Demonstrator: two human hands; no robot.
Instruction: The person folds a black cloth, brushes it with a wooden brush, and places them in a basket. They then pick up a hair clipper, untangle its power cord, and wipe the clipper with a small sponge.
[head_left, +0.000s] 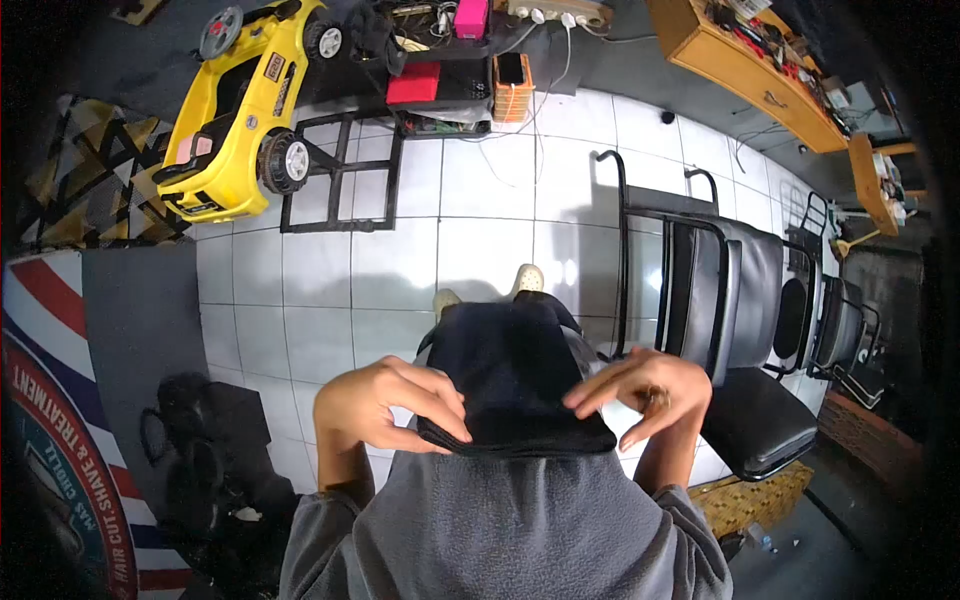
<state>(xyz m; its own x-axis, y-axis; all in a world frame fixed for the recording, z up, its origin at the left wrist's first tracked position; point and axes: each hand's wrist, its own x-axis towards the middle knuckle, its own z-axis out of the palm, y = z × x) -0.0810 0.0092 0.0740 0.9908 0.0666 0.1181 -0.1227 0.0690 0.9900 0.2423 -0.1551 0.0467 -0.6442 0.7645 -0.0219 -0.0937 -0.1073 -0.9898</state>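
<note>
A folded black cloth (510,375) hangs flat in front of my grey shirt, its layered near edge running across my chest. At that edge's left corner, my left hand (392,405) pinches the fabric between thumb and fingers. My right hand (650,393) is beside the opposite corner, fingertips close to the cloth, with thumb and fingers apart and a ring on one finger. Below the far end of the cloth, my light clogs (527,280) show on the floor.
Black-framed chairs (750,290) stand on the right, with a wooden drawer unit (750,70) beyond them. A yellow toy car (240,110) is at the upper left near a black metal frame (340,170). An orange box (512,95) with a phone on top sits beside a dark shelf (445,75).
</note>
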